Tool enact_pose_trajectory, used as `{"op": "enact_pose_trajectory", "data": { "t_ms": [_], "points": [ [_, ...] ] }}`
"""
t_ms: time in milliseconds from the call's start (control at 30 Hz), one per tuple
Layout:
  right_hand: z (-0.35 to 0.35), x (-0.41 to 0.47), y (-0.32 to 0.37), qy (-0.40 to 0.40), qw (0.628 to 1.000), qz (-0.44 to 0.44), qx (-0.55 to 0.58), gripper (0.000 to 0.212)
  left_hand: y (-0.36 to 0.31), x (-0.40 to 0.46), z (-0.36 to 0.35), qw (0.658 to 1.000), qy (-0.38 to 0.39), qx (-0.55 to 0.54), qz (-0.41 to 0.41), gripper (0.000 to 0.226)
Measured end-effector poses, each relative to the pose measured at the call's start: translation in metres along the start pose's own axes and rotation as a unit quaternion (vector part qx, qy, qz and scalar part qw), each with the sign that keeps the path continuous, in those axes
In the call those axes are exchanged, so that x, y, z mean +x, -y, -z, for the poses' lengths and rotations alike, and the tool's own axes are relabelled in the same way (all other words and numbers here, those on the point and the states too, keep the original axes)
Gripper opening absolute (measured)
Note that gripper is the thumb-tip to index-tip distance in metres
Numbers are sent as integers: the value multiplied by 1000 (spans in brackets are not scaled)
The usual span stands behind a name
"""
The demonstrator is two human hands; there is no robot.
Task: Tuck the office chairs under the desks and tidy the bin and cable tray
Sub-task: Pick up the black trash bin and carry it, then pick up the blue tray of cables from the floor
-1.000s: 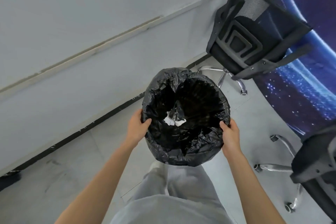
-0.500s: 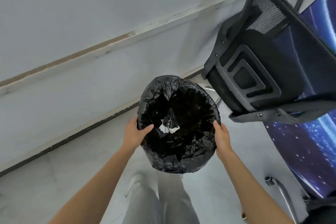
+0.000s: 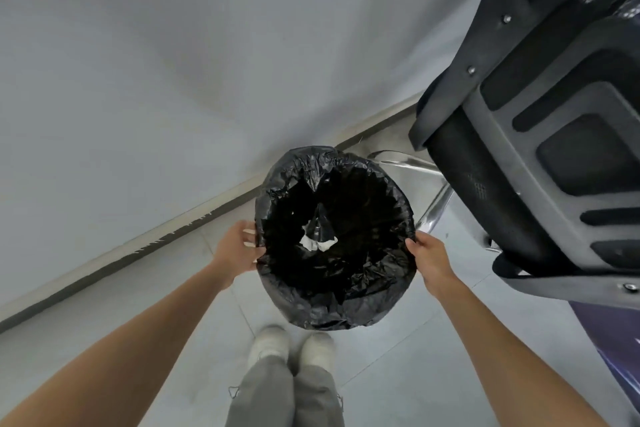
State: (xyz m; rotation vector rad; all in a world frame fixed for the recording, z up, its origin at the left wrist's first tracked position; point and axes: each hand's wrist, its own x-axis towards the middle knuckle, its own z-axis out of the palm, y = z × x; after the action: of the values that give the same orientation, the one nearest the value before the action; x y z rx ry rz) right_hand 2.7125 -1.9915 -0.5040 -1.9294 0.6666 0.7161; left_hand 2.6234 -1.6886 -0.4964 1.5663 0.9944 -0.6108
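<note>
Since half a second ago your view has tipped further down: your pale shoes and grey trousers now show beneath the bin, and the office chair looms larger at the right, its chrome leg just beyond the bin's far rim. Your grasp is unchanged. Your left hand curls its fingers on the bin's left edge, and your right hand grips the right edge, both pinching the black liner that folds over the rim (a scrap of white paper lies at the bottom). The bin hangs in front of your feet, over pale grey floor tiles. A dark skirting strip runs along the foot of the grey wall. A blue-violet panel shows at the lower right.
</note>
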Motion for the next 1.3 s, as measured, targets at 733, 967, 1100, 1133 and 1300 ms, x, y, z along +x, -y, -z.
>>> {"op": "enact_pose_trajectory", "data": {
  "t_ms": [733, 967, 1100, 1133, 1300],
  "points": [
    [-50, 77, -8, 59, 987, 6, -150, 56, 1, 106, -59, 989, -4, 142, 29, 28],
    [-39, 20, 28, 25, 982, 67, -177, 42, -30, 37, -56, 982, -22, 174, -67, 45],
    [-13, -34, 63, 28, 983, 105, -145, 34, -75, -21, -45, 986, -10, 123, -108, 37],
    [-5, -48, 71, 22, 983, 119, -137, 29, -88, -39, -43, 985, -8, 118, -122, 36],
    [56, -159, 130, 13, 985, 163, -48, 23, -158, -161, -27, 983, -3, 72, -172, 32]
  ]
}}
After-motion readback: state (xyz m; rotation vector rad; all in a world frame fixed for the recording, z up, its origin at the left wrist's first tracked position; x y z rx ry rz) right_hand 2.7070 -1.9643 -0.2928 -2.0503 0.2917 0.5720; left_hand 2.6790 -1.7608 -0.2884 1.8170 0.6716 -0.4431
